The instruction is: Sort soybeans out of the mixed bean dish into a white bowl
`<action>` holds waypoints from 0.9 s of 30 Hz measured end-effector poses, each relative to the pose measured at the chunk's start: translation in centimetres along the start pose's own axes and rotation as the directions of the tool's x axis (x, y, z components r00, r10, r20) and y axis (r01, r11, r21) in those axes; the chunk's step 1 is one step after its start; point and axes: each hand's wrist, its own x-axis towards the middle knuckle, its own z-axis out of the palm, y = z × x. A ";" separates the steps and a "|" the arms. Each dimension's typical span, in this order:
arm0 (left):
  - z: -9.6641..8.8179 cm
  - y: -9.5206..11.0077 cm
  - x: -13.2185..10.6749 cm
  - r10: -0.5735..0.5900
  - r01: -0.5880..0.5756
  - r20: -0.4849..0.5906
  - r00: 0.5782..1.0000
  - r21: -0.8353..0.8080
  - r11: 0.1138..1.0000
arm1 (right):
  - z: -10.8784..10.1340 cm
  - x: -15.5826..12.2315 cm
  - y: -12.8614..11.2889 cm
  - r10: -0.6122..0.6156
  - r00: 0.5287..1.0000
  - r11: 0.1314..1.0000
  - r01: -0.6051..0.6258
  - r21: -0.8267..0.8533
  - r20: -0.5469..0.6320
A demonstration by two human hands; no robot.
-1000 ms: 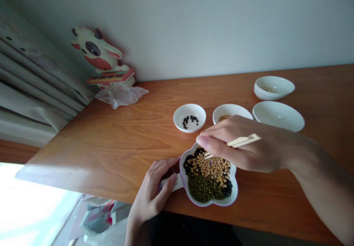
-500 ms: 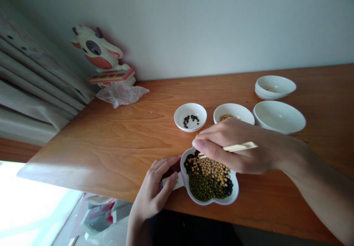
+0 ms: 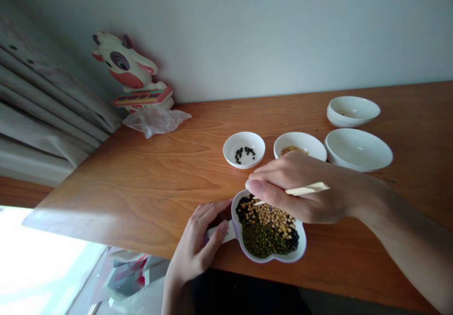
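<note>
Lobed white dish with purple rim (image 3: 300, 245), on the wooden tabletop (image 3: 148, 187), near its front edge; holds soybeans (image 3: 269, 218), mung beans (image 3: 264, 242) and black beans (image 3: 242, 209), in adjoining heaps.

Right hand (image 3: 300, 187): above the dish; fingers clenched around light wooden chopsticks (image 3: 306, 189), tips over the soybeans.

Left hand (image 3: 193, 242): just left of the dish; fingers curled around the dish's white tab handle (image 3: 221, 233).

Beyond the dish: small white bowl of black beans (image 3: 230, 152); white bowl of soybeans (image 3: 300, 139); wide white bowl (image 3: 357, 150); stacked white bowls (image 3: 352, 110), farthest right.

Far left of the dish: cow figurine (image 3: 123, 65); crumpled plastic bag (image 3: 155, 121); grey curtain (image 3: 46, 88).
</note>
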 end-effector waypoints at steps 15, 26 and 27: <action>0.0 0.3 0.0 0.006 -0.006 -0.017 1.000 0.007 1.000 | 0.4 0.1 0.1 -0.021 0.999 1.000 0.022 0.013 -0.042; 0.0 0.3 0.1 0.008 -0.008 0.001 1.000 -0.001 1.000 | -0.5 -0.6 0.3 0.078 0.996 0.997 -0.079 -0.014 -0.044; 0.0 0.3 0.1 0.009 -0.009 0.002 1.000 -0.004 1.000 | -0.5 -0.7 0.3 0.084 0.996 0.996 -0.085 -0.017 -0.036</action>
